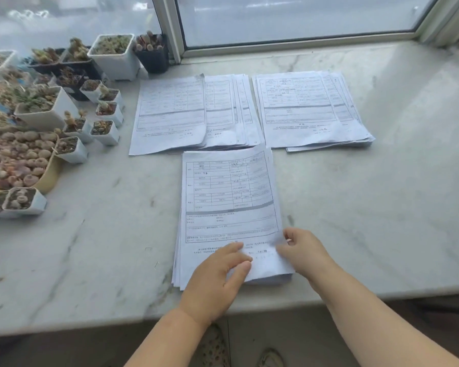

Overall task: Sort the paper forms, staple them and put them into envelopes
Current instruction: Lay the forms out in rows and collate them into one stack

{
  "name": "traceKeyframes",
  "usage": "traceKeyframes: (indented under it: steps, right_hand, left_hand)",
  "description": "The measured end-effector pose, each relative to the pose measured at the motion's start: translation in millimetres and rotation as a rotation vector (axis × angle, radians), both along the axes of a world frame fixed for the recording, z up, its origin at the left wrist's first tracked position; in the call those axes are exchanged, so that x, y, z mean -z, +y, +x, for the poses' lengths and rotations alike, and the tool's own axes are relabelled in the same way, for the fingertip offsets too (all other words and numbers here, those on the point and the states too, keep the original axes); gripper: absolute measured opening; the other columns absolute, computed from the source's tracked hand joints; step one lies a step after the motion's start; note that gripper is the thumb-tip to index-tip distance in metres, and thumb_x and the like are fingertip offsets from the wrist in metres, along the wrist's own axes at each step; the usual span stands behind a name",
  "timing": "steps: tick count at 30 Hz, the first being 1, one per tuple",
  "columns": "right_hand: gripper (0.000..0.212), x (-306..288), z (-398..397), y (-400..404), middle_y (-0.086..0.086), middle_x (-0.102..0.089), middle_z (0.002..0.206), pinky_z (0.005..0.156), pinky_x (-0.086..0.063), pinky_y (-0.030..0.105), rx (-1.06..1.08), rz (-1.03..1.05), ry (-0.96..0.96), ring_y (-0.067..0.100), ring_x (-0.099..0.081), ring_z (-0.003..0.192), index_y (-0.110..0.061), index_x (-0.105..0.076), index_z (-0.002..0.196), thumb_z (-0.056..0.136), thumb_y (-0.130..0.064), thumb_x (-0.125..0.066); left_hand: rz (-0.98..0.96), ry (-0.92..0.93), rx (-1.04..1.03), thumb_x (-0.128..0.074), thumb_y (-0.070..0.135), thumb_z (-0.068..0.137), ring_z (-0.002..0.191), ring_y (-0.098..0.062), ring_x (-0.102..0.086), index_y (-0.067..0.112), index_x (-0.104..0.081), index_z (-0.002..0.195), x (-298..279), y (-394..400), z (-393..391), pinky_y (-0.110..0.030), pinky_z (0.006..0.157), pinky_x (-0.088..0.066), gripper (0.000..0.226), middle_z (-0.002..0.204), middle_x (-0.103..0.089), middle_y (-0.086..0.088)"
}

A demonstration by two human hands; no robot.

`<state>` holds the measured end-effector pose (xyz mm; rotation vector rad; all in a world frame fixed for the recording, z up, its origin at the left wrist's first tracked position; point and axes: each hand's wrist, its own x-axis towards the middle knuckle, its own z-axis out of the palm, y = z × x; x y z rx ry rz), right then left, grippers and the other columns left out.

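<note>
A thick stack of printed paper forms lies on the marble sill right in front of me. My left hand rests with straight fingers on the stack's lower edge. My right hand pinches the lower right corner of the top sheet between thumb and fingers. Two more spread piles of forms lie farther back: the left pile and the right pile. No stapler or envelope is in view.
Many small pots of succulents crowd the left side of the marble sill. A window frame runs along the back. The sill's front edge is just below my wrists, with the floor and shoes beneath.
</note>
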<state>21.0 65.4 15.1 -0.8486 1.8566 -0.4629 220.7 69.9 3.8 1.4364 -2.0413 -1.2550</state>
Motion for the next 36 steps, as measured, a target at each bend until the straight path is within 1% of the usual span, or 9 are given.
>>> traceKeyframes:
  steps: [6,13,16,20,23,27,29,31,36]
  right_hand:
    - [0.022,-30,-29,-16,0.005,-0.076,0.092,0.073,-0.056,0.033,0.349,-0.261,-0.243,0.018,-0.072,0.082,-0.012,-0.07,0.093,0.092,0.004,-0.055]
    - [0.019,-54,-40,-117,-0.011,-0.075,0.083,0.064,-0.055,0.019,0.635,-0.493,-0.2,0.007,-0.068,0.075,-0.018,-0.067,0.096,0.097,-0.006,-0.052]
    - [0.02,-49,-30,-160,-0.01,-0.073,0.093,0.073,-0.054,0.023,0.683,-0.51,-0.218,0.005,-0.068,0.081,-0.021,-0.067,0.098,0.097,-0.007,-0.052]
    - [0.025,-38,-12,-207,-0.011,-0.073,0.079,0.055,-0.053,0.017,0.773,-0.48,-0.356,0.006,-0.067,0.077,-0.022,-0.063,0.086,0.098,-0.005,-0.049]
    - [0.023,-32,0,-237,-0.01,-0.071,0.069,0.048,-0.049,0.015,0.793,-0.43,-0.447,0.002,-0.065,0.06,-0.02,-0.061,0.086,0.098,-0.006,-0.049]
    - [0.02,-23,19,-272,-0.009,-0.071,0.069,0.051,-0.051,0.018,0.751,-0.355,-0.549,0.005,-0.064,0.061,-0.019,-0.061,0.09,0.098,-0.005,-0.049]
    - [0.02,-15,30,-288,-0.006,-0.072,0.075,0.059,-0.055,0.023,0.735,-0.324,-0.622,0.008,-0.064,0.066,-0.018,-0.062,0.093,0.098,-0.004,-0.048]
    - [0.019,-9,44,-302,-0.002,-0.072,0.079,0.077,-0.056,0.032,0.734,-0.3,-0.72,0.012,-0.064,0.073,-0.015,-0.062,0.096,0.099,-0.004,-0.048]
    - [0.019,8,75,-330,-0.006,-0.071,0.067,0.098,-0.042,0.048,0.717,-0.239,-0.925,0.013,-0.063,0.076,-0.018,-0.059,0.094,0.1,-0.006,-0.046]
  left_hand:
    - [-0.449,0.17,-0.258,-0.049,0.033,0.093,0.124,-0.002,-0.051,0.018,-0.069,0.11,-36,-59,23,-0.016,0.104,-0.037,0.03,0.125,-0.063,0.008]
    - [-0.364,0.083,-0.335,-0.053,0.033,0.086,0.111,0.01,-0.05,0.021,-0.064,0.114,-18,-194,66,-0.007,0.096,-0.035,0.033,0.116,-0.058,0.017]
    - [-0.291,-0.079,-0.232,-0.063,0.02,0.087,0.118,-0.007,-0.051,0.017,-0.061,0.122,-1,-257,72,-0.018,0.1,-0.035,0.035,0.121,-0.056,0.012]
    - [-0.269,-0.225,0.024,-0.066,0.016,0.087,0.136,-0.015,-0.035,0.017,-0.053,0.134,15,-310,60,-0.013,0.105,-0.017,0.049,0.143,-0.046,0.002]
    - [-0.255,-0.308,0.154,-0.069,0.022,0.084,0.135,-0.019,-0.034,0.017,-0.052,0.134,25,-330,57,-0.021,0.108,-0.02,0.053,0.145,-0.043,0.0]
    - [-0.27,-0.224,0.053,-0.065,0.02,0.088,0.114,-0.015,-0.054,0.021,-0.063,0.121,28,-336,65,-0.021,0.088,-0.035,0.033,0.124,-0.061,0.009]
    - [-0.22,-0.167,0.006,-0.058,0.031,0.092,0.09,-0.008,-0.059,0.037,-0.067,0.102,28,-337,69,-0.023,0.074,-0.039,0.015,0.097,-0.066,0.019]
    - [-0.167,-0.084,-0.057,-0.047,0.038,0.092,0.063,-0.004,-0.049,0.048,-0.057,0.072,28,-339,72,-0.02,0.058,-0.032,0.025,0.064,-0.054,0.019]
    - [0.009,0.044,-0.344,-0.062,0.017,0.089,0.051,-0.006,-0.03,0.018,-0.04,0.057,33,-344,68,-0.019,0.049,-0.024,0.039,0.051,-0.034,0.011]
